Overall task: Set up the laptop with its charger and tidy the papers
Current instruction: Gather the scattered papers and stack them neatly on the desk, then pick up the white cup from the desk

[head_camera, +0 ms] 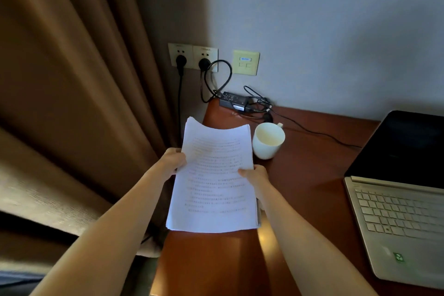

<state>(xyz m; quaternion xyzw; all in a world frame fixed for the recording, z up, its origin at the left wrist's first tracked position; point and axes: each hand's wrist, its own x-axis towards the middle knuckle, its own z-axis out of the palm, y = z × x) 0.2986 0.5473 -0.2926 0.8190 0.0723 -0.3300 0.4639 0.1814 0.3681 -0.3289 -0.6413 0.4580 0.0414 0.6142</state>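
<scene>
While handheld, papers [212,175] lengthwise toward wall [312,31].

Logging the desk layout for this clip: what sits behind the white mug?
The black charger brick with its bundled cable, against the wall. A thin lead runs right toward the laptop; its far end is hidden behind the screen.
</scene>
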